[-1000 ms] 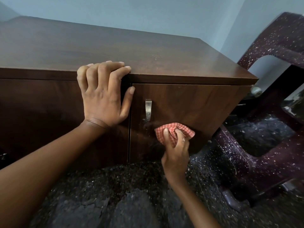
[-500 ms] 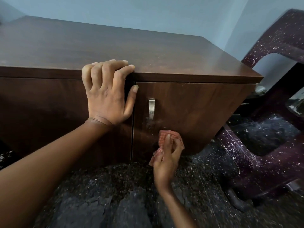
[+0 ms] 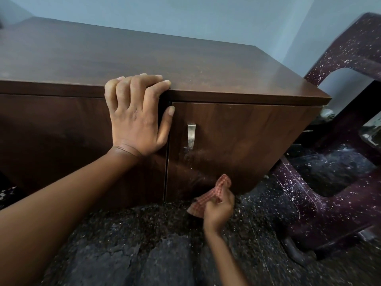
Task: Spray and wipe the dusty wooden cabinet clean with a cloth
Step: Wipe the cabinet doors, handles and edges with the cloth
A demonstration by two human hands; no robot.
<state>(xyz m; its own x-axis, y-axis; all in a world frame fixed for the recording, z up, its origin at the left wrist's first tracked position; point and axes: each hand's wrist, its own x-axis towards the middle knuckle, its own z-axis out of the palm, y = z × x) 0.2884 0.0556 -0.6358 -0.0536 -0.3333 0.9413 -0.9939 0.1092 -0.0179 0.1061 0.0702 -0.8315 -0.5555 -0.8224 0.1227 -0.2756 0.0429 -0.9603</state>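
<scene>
- Pinches red checked cloth [image 3: 208,198] in right hand [image 3: 219,211], low at bottom edge of cabinet [image 3: 247,137] door.
- Curls left hand [image 3: 138,116] over cabinet's top front edge, thumb on door corner.
- Leaves dusty streaks below handle [image 3: 191,135].

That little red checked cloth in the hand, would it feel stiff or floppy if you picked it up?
Probably floppy: the cloth crumples and hangs loose from the right hand. Likely light too, since a few curled fingers carry it.
</scene>
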